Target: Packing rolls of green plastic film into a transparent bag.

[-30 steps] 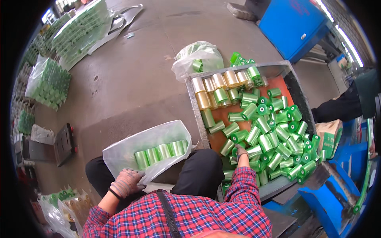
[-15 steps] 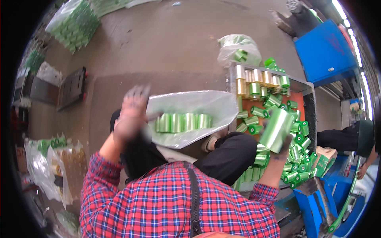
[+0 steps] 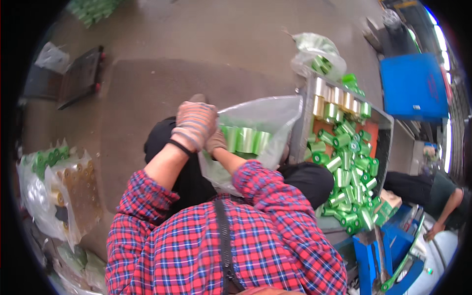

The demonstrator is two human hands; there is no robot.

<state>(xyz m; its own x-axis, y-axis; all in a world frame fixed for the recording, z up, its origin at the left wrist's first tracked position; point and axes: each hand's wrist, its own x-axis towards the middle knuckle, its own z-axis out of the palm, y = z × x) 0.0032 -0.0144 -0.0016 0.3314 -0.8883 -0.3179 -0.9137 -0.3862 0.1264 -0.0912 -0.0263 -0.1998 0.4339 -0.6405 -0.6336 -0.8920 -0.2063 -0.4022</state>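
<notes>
In the middle, a clear plastic bag [image 3: 278,112] lies across my lap, with a row of shiny green film rolls [image 3: 246,139] inside. My left hand [image 3: 195,124], in a striped knit glove with a dark band at the wrist, is closed at the bag's left end. Close against it, partly covered by it, is my right hand [image 3: 215,141], also gloved and curled beside the leftmost visible roll. What the fingers of either hand grip is hidden.
A grey-rimmed bin [image 3: 301,128] on the right holds a heap of green rolls [image 3: 346,172] and some golden ones. Behind it sits a stuffed plastic bag [image 3: 322,49]. Bagged rolls [image 3: 73,182] stand left. A person's arm [image 3: 448,211] shows at far right, near blue metal parts.
My right hand has swung left from over the bin, where it held a green roll, to the bag's left end beside my left hand. The view has shifted.
</notes>
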